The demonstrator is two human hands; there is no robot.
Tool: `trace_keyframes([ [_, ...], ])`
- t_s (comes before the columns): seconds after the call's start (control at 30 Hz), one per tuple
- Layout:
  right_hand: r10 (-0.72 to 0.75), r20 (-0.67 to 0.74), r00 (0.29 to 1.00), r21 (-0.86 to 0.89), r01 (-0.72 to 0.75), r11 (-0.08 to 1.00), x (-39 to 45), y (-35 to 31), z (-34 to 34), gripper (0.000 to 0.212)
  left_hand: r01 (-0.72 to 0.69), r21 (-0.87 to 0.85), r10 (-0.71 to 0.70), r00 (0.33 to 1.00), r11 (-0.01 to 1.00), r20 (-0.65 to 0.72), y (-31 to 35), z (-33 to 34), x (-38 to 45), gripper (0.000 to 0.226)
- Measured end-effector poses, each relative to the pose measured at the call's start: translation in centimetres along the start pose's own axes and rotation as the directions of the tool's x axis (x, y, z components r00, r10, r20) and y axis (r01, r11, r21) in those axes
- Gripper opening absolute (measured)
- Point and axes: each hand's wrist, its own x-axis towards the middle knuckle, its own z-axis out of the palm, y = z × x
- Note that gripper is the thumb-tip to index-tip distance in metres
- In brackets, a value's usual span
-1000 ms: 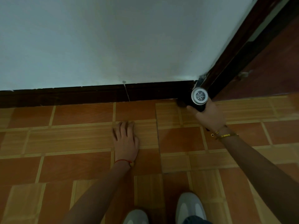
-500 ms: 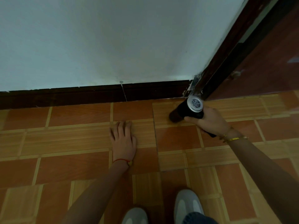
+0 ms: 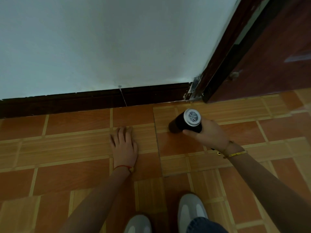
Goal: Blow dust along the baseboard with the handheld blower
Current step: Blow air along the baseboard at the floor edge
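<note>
My right hand (image 3: 209, 133) grips the handheld blower (image 3: 185, 122), a dark cylinder whose silver grilled rear faces me. Its nozzle points down and left at the tiled floor, a short way in front of the dark brown baseboard (image 3: 94, 102). The baseboard runs along the foot of the pale wall and ends at the door frame on the right. My left hand (image 3: 124, 148) lies flat on the floor, palm down and fingers spread, left of the blower. It holds nothing.
A dark red door (image 3: 272, 61) and its frame (image 3: 217, 64) stand at the right, with flaked paint and debris at the corner (image 3: 191, 94). The orange and tan tiled floor (image 3: 75, 174) fills the lower view. My grey shoes (image 3: 191, 214) are at the bottom edge.
My right hand has drawn the blower back from the baseboard corner, leftward and toward me over the floor, tilting its nozzle to the left. My left hand has stayed flat on the tiles.
</note>
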Motion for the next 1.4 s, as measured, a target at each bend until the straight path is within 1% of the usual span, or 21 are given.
trace_keyframes([
  [0.07, 0.012, 0.064, 0.998, 0.012, -0.013, 1.0, 0.2, -0.2, 0.2, 0.05, -0.007, 0.004, 0.007, 1.0, 1.0, 0.006, 0.0, -0.1, 0.0, 0.053],
  [0.13, 0.028, 0.072, 0.997, 0.027, -0.03, 0.999, 0.5, -0.4, 0.5, 0.043, -0.009, 0.002, 0.009, 1.0, 1.0, 0.007, 0.1, -0.2, 0.0, 0.052],
  [0.23, 0.057, -0.075, 0.996, 0.042, -0.054, 0.998, 1.6, 0.0, 1.0, 0.055, -0.004, -0.013, 0.004, 1.0, 1.0, 0.002, 0.0, -0.3, 0.1, 0.051],
  [0.27, 0.059, -0.112, 0.992, 0.042, -0.055, 0.998, 1.9, 0.0, 1.1, 0.056, -0.008, -0.014, 0.008, 1.0, 1.0, 0.001, 0.0, -0.4, 0.1, 0.051],
  [0.3, 0.057, -0.117, 0.992, 0.05, -0.052, 0.997, 2.3, -0.1, 1.2, 0.055, -0.016, -0.01, 0.016, 1.0, 1.0, 0.001, -0.1, -0.5, 0.0, 0.05],
  [0.4, 0.01, 0.009, 1.0, 0.064, -0.01, 0.998, 3.3, -0.6, 1.5, 0.058, -0.036, -0.008, 0.036, 0.999, 0.999, -0.004, -0.6, -0.7, -0.1, 0.048],
  [0.43, -0.003, 0.028, 1.0, 0.052, 0.002, 0.999, 3.6, -0.8, 1.6, 0.06, -0.038, -0.005, 0.038, 0.999, 0.999, -0.009, -0.7, -0.7, -0.2, 0.047],
  [0.47, -0.016, 0.012, 1.0, 0.041, 0.015, 0.999, 3.9, -1.0, 1.8, 0.062, -0.038, -0.005, 0.038, 0.999, 0.999, -0.012, -0.9, -0.7, -0.3, 0.047],
  [0.6, -0.018, -0.183, 0.983, 0.028, 0.023, 0.999, 5.2, -2.1, 2.9, 0.062, 0.0, -0.031, 0.0, 1.0, 1.0, -0.024, -1.4, -0.7, -0.6, 0.047],
  [0.63, -0.018, -0.207, 0.978, 0.024, 0.024, 0.999, 5.5, -2.4, 3.1, 0.062, 0.009, -0.034, -0.01, 1.0, 0.999, -0.026, -1.6, -0.8, -0.7, 0.046],
  [0.7, -0.046, -0.179, 0.983, 0.025, 0.051, 0.998, 6.2, -2.9, 3.6, 0.064, 0.026, -0.033, -0.027, 0.999, 0.999, -0.031, -2.0, -1.1, -0.7, 0.046],
  [0.8, -0.101, -0.095, 0.99, 0.09, 0.109, 0.99, 7.3, -4.3, 4.7, 0.066, 0.056, -0.03, -0.058, 0.997, 0.998, -0.044, -2.8, -1.4, -0.5, 0.045],
  [0.87, -0.102, -0.113, 0.988, 0.092, 0.112, 0.989, 7.9, -5.1, 5.3, 0.067, 0.091, -0.024, -0.092, 0.994, 0.996, -0.054, -3.4, -1.6, -0.3, 0.046],
  [0.97, -0.067, -0.188, 0.98, 0.107, 0.088, 0.99, 8.6, -4.9, 5.3, 0.067, 0.132, -0.015, -0.133, 0.989, 0.991, -0.067, -4.5, -1.9, -0.2, 0.049],
  [1.03, -0.043, -0.192, 0.98, 0.14, 0.071, 0.988, 8.9, -4.5, 5.1, 0.066, 0.146, -0.015, -0.147, 0.987, 0.989, -0.069, -4.9, -2.0, -0.2, 0.051],
  [1.13, -0.063, -0.153, 0.986, 0.159, 0.088, 0.983, 9.3, -5.2, 5.6, 0.066, 0.154, -0.021, -0.155, 0.986, 0.988, -0.066, -5.0, -1.9, -0.3, 0.052],
  [1.3, -0.145, -0.081, 0.986, 0.185, 0.158, 0.97, 10.8, -9.1, 7.9, 0.068, 0.148, -0.025, -0.15, 0.986, 0.989, -0.068, -4.9, -2.0, -0.2, 0.051],
  [1.4, -0.191, -0.024, 0.981, 0.156, 0.192, 0.969, 11.8, -11.5, 9.6, 0.072, 0.142, -0.021, -0.143, 0.987, 0.99, -0.076, -4.9, -2.1, -0.2, 0.05],
])
